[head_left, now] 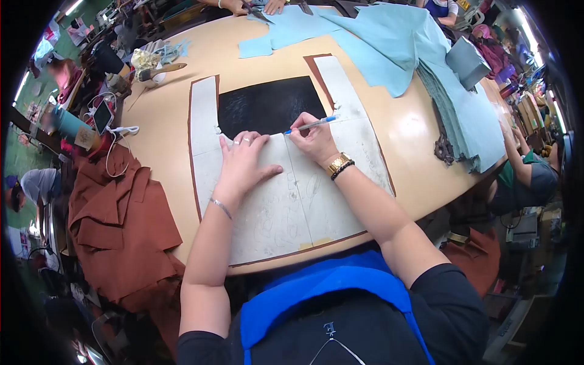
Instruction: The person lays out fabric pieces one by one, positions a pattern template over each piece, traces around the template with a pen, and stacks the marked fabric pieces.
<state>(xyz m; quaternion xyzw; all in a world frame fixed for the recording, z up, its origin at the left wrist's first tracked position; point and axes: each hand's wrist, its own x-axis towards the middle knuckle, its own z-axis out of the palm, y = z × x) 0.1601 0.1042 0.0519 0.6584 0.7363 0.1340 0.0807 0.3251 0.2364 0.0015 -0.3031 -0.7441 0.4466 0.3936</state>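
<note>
A white U-shaped template lies over reddish-brown material, whose edge shows around it. Between its two upper arms is a black panel. My left hand rests on the template near its inner edge, fingers apart and pressing down, holding nothing. In my right hand is a blue-and-clear pen, its blue tip touching the template's inner edge near the centre line. The two hands are a short way apart.
Reddish-brown pieces hang over the left table edge, near a phone with a white cable. A brush lies at the upper left. Light-blue material covers the upper right. Another person's hands are at the far edge.
</note>
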